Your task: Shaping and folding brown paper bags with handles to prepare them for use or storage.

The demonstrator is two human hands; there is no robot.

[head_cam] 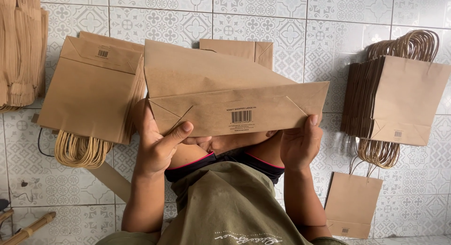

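Head view: both hands hold one flat kraft bag point(225, 88) above the lap, over the tiled floor point(291, 29). Left hand point(157, 149) grips the bag's lower left corner, thumb pressed on the folded base panel, fingers hidden behind. Right hand point(300, 144) clasps the lower right corner, thumb up along the edge, fingers also behind the paper. So both are closed on the bag, neither free. My read on handling: light, thin paper, stiff only along the creases and the glued base; it will flop or buckle if held one-handed by a flat face, and it creases or tears easily at the fold corners. Not slippery, matte surface. Best hold is where the hands are now, at the doubled base fold, or along the side gussets. Looks: plain brown, folded flat, rectangular, base flap turned toward the camera with diagonal fold lines at each end and a small black barcode print in the middle; no handle visible on it from here. Around it: left stack point(94, 88) of the same bags with twisted paper handles point(80, 149) hanging out below, right stack point(399, 99) likewise, one loose bag point(352, 205) on the floor near the right elbow, another bag point(244, 50) poking out behind the held one.
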